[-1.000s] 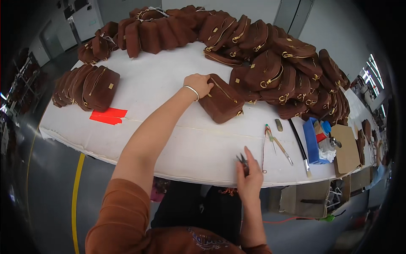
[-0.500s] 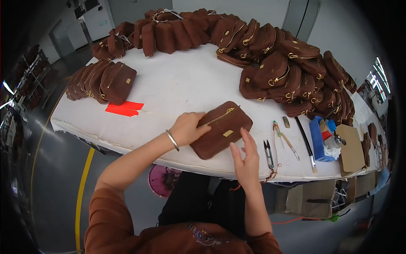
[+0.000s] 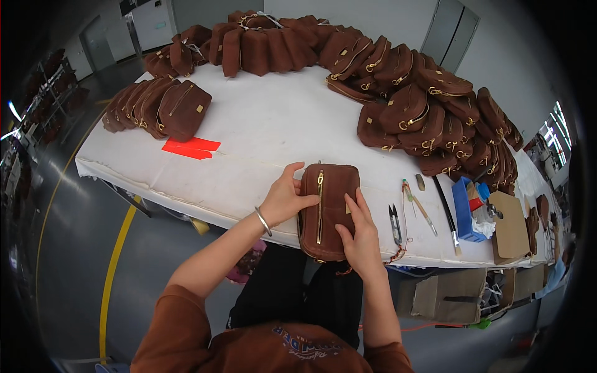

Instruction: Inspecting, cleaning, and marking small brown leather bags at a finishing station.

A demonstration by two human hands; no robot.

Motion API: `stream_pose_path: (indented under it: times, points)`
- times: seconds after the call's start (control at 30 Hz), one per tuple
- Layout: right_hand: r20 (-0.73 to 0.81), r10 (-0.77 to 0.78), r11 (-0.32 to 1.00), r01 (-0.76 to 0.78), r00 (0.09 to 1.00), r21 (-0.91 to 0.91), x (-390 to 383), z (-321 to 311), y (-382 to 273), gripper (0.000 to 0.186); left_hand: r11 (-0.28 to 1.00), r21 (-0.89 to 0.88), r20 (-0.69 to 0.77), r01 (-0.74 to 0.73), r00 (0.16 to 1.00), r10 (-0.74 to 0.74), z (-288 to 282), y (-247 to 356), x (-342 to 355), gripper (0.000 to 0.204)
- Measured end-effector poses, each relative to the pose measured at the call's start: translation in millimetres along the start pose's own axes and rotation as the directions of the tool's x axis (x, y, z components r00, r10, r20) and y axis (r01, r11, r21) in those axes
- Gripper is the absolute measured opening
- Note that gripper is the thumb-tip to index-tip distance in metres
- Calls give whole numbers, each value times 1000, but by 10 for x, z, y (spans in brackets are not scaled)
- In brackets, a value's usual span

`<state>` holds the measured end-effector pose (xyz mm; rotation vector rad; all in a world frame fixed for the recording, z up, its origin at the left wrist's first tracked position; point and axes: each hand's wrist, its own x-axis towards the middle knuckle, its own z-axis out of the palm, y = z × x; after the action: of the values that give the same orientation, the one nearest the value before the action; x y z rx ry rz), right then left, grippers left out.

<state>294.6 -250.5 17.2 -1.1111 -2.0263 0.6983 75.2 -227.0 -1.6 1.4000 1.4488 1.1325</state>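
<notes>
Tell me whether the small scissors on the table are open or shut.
Open: the small scissors' two blades stand apart, with a gap between the tips.

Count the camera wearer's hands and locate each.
2: the left hand on the left side of the brown bag; the right hand on the bag's right side. Both show, the left perhaps partly hidden behind the bag.

At your ten o'clock, red tape (image 3: 191,148) lies flat on the white bench (image 3: 267,130). At three o'clock you have a blue box (image 3: 461,208), which contains crumpled white material (image 3: 483,229); just beside it is a tan board (image 3: 511,230). At eight o'clock, a yellow line (image 3: 118,261) crosses the grey floor (image 3: 177,248).
</notes>
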Motion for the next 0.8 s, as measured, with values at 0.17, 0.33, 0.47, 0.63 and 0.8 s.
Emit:
stream_pose_path:
  times: [0.17, 0.33, 0.47, 0.63, 0.8]
  points:
    - [-34, -114, 961, 101, 993, -258, -8, -4, -8, 51, 871, -464, 107, 162, 986, -126, 42, 211, -118, 77]
    - [-123, -140, 973, 113, 982, -203, 36, 62, -223, 44, 801, -597, 34, 46, 999, -32, 168, 399, -433, 77]
    - [-124, -151, 969, 121, 981, -217, 30, 88, -308, 43, 828, -555, -25, -78, 997, 76, 215, 410, -599, 78]
    - [-23, -168, 966, 160, 986, -204, 3, 56, -333, 43, 866, -464, -100, -188, 982, 159, 197, 369, -738, 80]
    - [-36, -165, 960, 152, 986, -237, 6, 140, -354, 37, 880, -423, -110, -215, 976, 186, 216, 406, -816, 77]
